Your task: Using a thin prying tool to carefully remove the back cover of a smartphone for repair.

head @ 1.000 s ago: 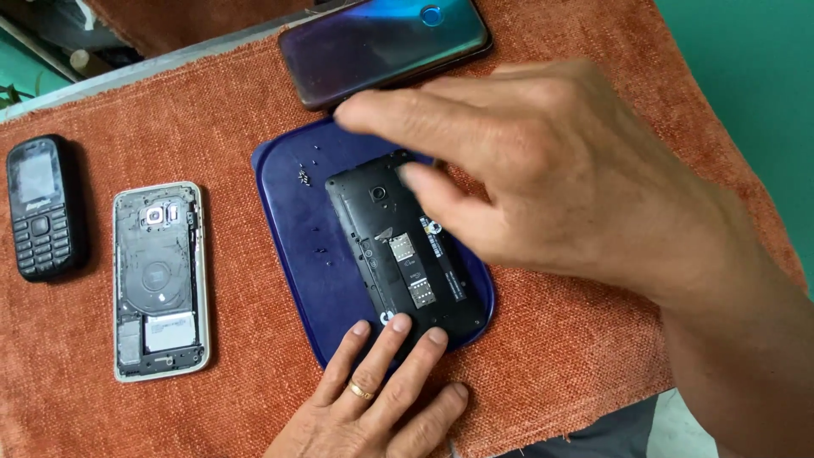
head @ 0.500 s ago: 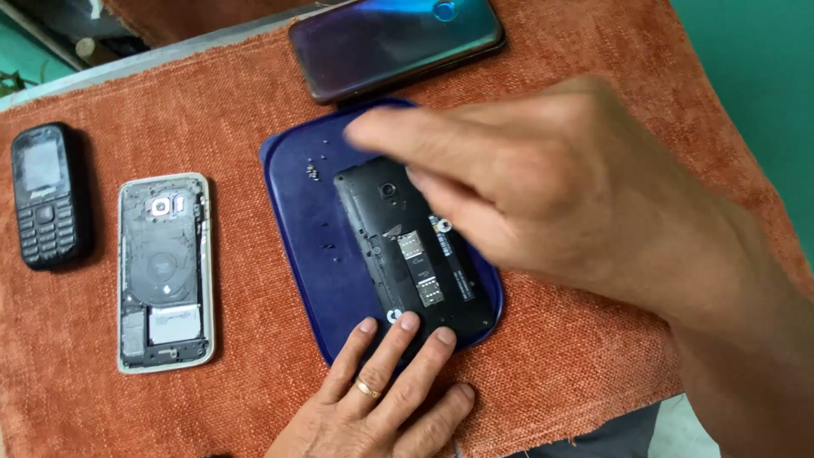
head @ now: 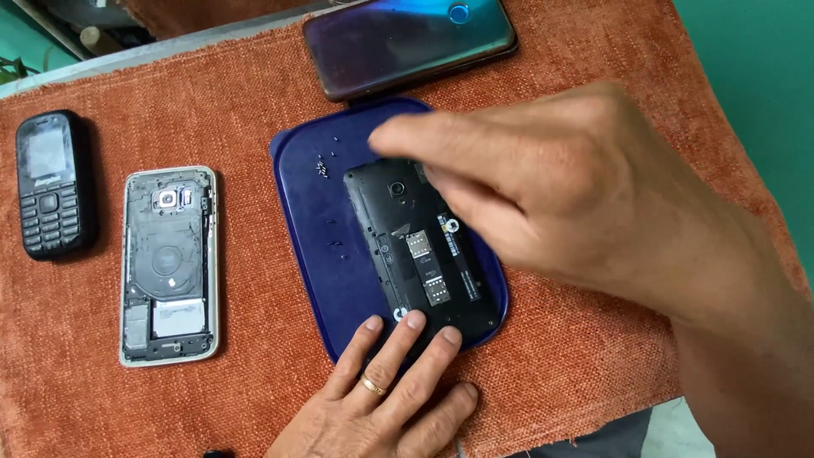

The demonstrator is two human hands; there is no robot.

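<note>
The left hand (head: pixel 381 407) is lying flat and open, palm down, with its fingertips (head: pixel 415 321) pressing on the near end of the opened black phone (head: pixel 420 250); it is gripping nothing, only pinning the phone down. A gold ring (head: pixel 373 387) is showing on one finger of that hand.

The right hand (head: pixel 585 195) is hovering over the far end of the same phone, fingers loosely curled and extended, the index finger (head: pixel 398 136) blurred in the picture. Whether anything is being held between these fingers cannot be told, since the underside of the hand is hidden.

The opened black phone, back cover off and its card slots and camera lens exposed, is lying between the two hands, directly ahead of the left fingertips and beneath the right fingers. It is resting on a dark blue tray (head: pixel 314 220), which is extending out to the left of both hands. Several tiny screws (head: pixel 323 168) are sitting on the tray just left of the right index finger.

Beyond the right hand, touching the tray's far edge, a dark glossy smartphone (head: pixel 398 47) is lying face up. Well to the left of the left hand, an opened silver-framed phone (head: pixel 168 263) is lying with its internals exposed, and farther left still a black keypad phone (head: pixel 49 182). Everything is resting on an orange woven cloth (head: pixel 585 365).
</note>
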